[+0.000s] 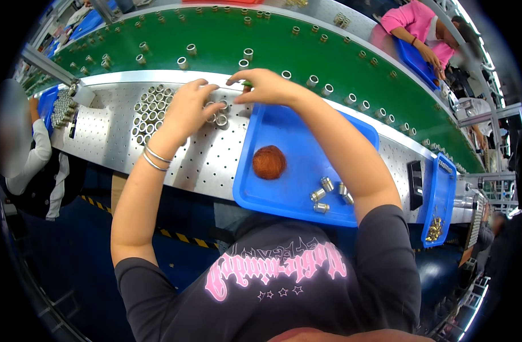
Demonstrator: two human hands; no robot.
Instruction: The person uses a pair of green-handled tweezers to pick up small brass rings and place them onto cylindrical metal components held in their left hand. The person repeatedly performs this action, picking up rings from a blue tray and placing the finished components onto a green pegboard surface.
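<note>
My left hand [188, 109] is above the bench among short metal sleeves, its thumb and fingers apart. Many ring-ended sleeves [151, 108] stand grouped upright to its left, and a smaller cluster of sleeves [221, 119] stands under and beside its thumb. My right hand [266, 87] reaches over the far edge of a blue tray [244, 185], index finger and thumb apart. A small green thing [247, 84] shows between those fingers; I cannot make out what it is. In the tray are a round reddish-brown pad [269, 162] and several metal fittings [320, 208] lying loose.
Beyond the bench [201, 162] runs a green conveyor belt [215, 43] carrying scattered metal sleeves. Right of the tray are a black holder [415, 185] and a narrower blue tray [440, 196] with brass-coloured parts. Co-workers sit at left and across the belt, one in a pink top [412, 21].
</note>
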